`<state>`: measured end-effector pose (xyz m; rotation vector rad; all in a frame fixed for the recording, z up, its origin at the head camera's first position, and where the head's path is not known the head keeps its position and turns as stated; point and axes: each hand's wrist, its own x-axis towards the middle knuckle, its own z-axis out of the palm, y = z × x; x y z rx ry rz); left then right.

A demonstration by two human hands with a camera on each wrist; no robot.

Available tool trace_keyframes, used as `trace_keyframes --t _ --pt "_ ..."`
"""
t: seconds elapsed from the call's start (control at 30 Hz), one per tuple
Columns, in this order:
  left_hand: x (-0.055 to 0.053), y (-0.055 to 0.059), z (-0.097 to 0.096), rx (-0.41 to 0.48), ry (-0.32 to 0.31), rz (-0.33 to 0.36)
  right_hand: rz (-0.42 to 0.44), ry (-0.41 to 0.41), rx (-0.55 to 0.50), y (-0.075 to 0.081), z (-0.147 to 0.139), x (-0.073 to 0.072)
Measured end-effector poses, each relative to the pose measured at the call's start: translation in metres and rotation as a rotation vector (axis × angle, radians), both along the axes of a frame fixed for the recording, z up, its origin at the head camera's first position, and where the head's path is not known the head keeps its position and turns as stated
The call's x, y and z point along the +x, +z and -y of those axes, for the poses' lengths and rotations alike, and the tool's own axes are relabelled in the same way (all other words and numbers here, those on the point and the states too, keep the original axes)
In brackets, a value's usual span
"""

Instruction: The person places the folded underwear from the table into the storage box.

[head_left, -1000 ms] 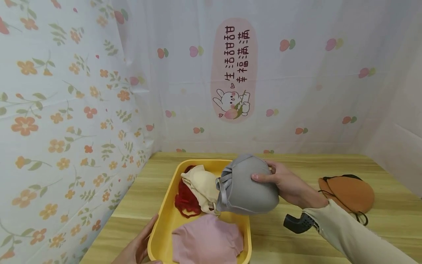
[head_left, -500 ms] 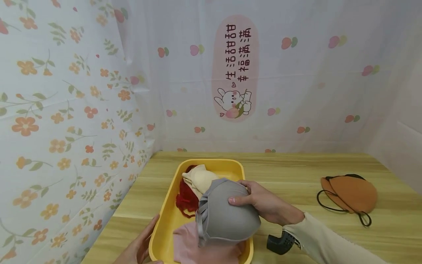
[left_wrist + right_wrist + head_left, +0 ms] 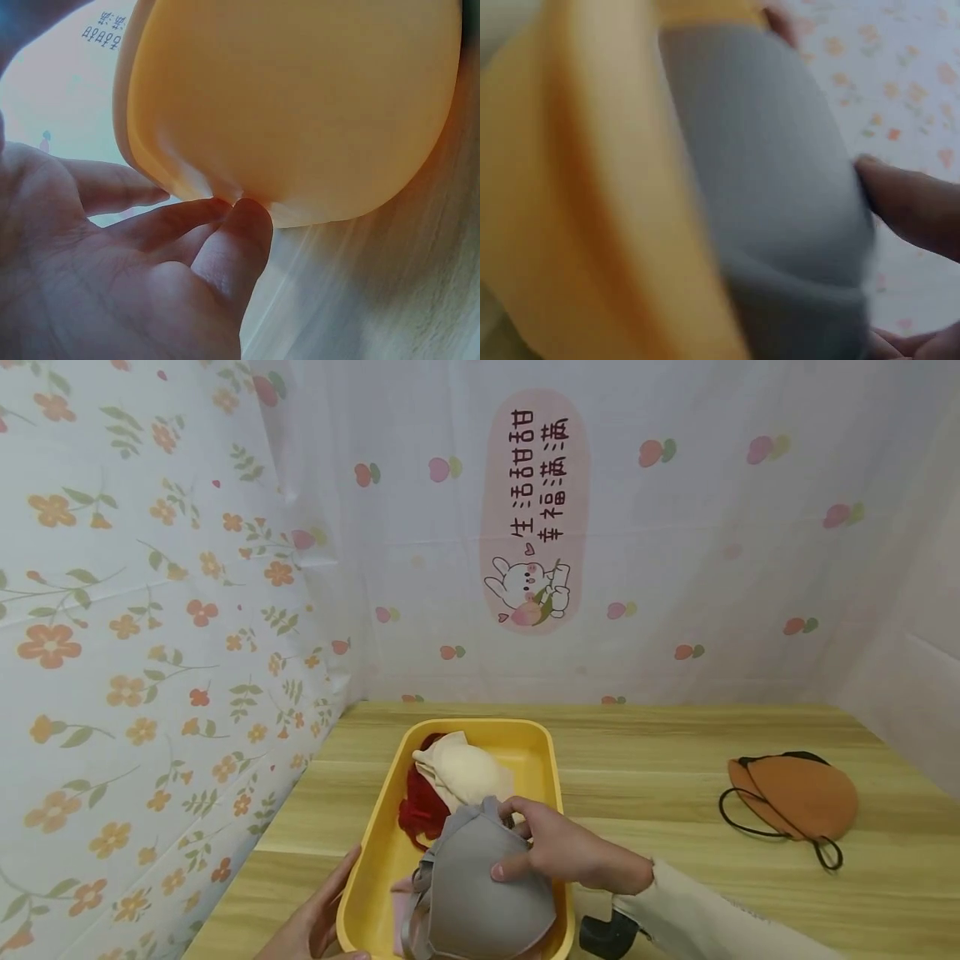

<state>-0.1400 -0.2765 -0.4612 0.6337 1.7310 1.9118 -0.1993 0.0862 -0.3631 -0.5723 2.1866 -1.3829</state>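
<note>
Black-corded brown-orange garment [image 3: 810,799] lies at right on wood-grain table [image 3: 660,752]. Far side: pale sheet [image 3: 420,518] printed with small fruit-like motifs [image 3: 651,452]; on it, pink oval panel [image 3: 501,452] bearing rabbit drawing [image 3: 517,583] and Chinese characters [image 3: 522,472]. Left: white sheet [image 3: 161,468] with orange flowers [image 3: 49,646].

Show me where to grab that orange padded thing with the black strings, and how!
Probably pinch the orange padded thing by its rounded right edge, coming from the right. No strings show there, while the black strings loop out on its left and near side and might snag.
</note>
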Motion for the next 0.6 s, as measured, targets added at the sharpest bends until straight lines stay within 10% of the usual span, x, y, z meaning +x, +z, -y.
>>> trace_keyframes --t 0.23,0.6 --pt "0.000 0.005 -0.002 -0.066 0.048 0.011 -0.422 0.155 0.310 0.001 0.006 0.005" --pt "0.000 0.004 -0.002 -0.045 0.026 -0.017 -0.475 0.227 0.286 0.020 -0.013 -0.002"
